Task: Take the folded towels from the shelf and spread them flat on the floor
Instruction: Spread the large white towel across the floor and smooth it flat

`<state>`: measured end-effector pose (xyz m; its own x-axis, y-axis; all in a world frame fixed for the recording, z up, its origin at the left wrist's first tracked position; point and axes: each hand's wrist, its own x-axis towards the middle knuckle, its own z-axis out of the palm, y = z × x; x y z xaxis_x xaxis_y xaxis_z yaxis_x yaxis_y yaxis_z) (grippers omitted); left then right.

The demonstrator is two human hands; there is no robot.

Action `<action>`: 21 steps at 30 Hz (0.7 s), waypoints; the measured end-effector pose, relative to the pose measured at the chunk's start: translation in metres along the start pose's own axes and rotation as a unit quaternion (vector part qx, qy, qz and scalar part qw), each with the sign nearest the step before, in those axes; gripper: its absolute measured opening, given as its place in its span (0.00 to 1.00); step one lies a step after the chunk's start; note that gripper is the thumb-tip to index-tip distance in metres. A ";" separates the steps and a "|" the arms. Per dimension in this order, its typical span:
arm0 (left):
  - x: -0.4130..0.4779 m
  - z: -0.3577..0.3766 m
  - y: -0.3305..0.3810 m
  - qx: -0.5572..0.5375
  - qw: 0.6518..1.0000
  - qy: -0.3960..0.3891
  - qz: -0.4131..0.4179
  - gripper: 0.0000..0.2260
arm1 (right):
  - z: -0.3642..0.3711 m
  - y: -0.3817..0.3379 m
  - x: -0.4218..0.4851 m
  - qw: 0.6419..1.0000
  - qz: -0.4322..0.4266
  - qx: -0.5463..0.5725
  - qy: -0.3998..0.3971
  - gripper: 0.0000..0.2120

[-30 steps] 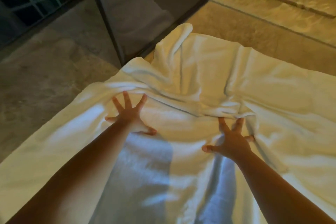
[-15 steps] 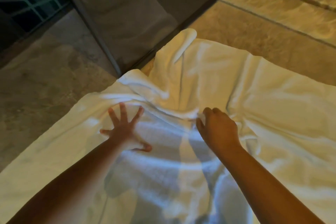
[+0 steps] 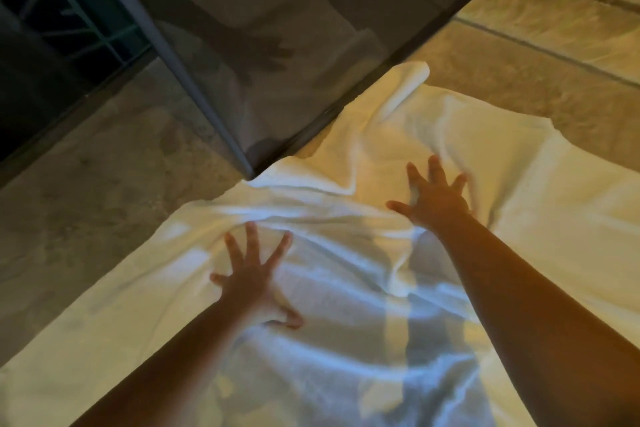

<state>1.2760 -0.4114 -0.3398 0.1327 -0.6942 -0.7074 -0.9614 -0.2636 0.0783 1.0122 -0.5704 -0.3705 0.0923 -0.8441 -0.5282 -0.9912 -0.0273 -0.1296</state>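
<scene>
From the head camera, a large white terry towel (image 3: 540,191) lies spread over the mottled beige stone floor (image 3: 90,204), wrinkled through its middle, its far edge bunched against the bottom corner of a dark translucent panel in a grey metal frame (image 3: 221,87); one corner of the towel curls up beside the panel's lower edge; the left hand (image 3: 254,284) lies palm down on the cloth near the towel's left border, fingers straight and fanned wide, holding nothing; the right hand (image 3: 434,199) lies farther ahead, also palm down on the towel, fingers splayed and slightly blurred, gripping nothing; creases run between the two hands; a hand's shadow (image 3: 258,55) falls on the panel.
</scene>
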 end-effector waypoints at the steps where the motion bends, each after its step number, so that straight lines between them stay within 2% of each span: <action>1: -0.001 -0.005 0.003 0.007 1.000 -0.008 -0.009 0.57 | -0.001 0.003 0.005 1.000 -0.001 -0.009 0.002 0.42; 3: -0.001 -0.020 0.011 0.030 0.998 -0.029 -0.041 0.47 | -0.004 0.006 0.012 1.000 0.000 -0.016 0.003 0.43; 4: 0.000 -0.030 0.018 0.038 0.998 -0.015 -0.056 0.40 | -0.005 0.008 0.016 1.000 0.005 -0.014 0.004 0.43; 6: 0.004 -0.049 0.040 0.055 0.991 0.108 -0.053 0.26 | -0.008 0.012 0.024 1.000 0.011 -0.013 0.009 0.43; 8: 0.018 -0.067 0.074 0.093 0.963 0.252 0.027 0.20 | -0.015 0.015 0.029 1.000 0.005 -0.010 0.017 0.43; 9: 0.030 -0.074 0.092 0.076 0.950 0.291 0.086 0.19 | -0.020 0.015 0.031 1.000 -0.003 -0.006 0.020 0.42; 10: 0.043 -0.082 0.110 0.048 0.944 0.294 0.140 0.20 | -0.026 0.016 0.032 1.000 -0.011 0.003 0.021 0.41; 12: 0.072 -0.096 0.140 0.033 0.949 0.241 0.199 0.23 | -0.037 0.021 0.032 0.999 -0.020 0.028 0.022 0.37; 14: 0.103 -0.103 0.157 0.061 0.962 0.185 0.192 0.27 | -0.043 0.030 0.032 0.998 -0.023 0.053 0.027 0.35; 17: 0.142 -0.104 0.165 0.064 0.983 0.086 0.146 0.35 | -0.039 0.038 0.033 0.998 -0.039 0.029 0.025 0.40; 21: 0.168 -0.115 0.170 0.067 0.985 0.074 0.137 0.41 | -0.032 0.039 0.036 1.000 -0.021 -0.004 0.017 0.47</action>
<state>1.1620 -0.6500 -0.3649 -0.1127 -0.8203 -0.5607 -0.9878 0.0314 0.1527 0.9735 -0.6188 -0.3681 0.1316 -0.8602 -0.4927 -0.9872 -0.0685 -0.1441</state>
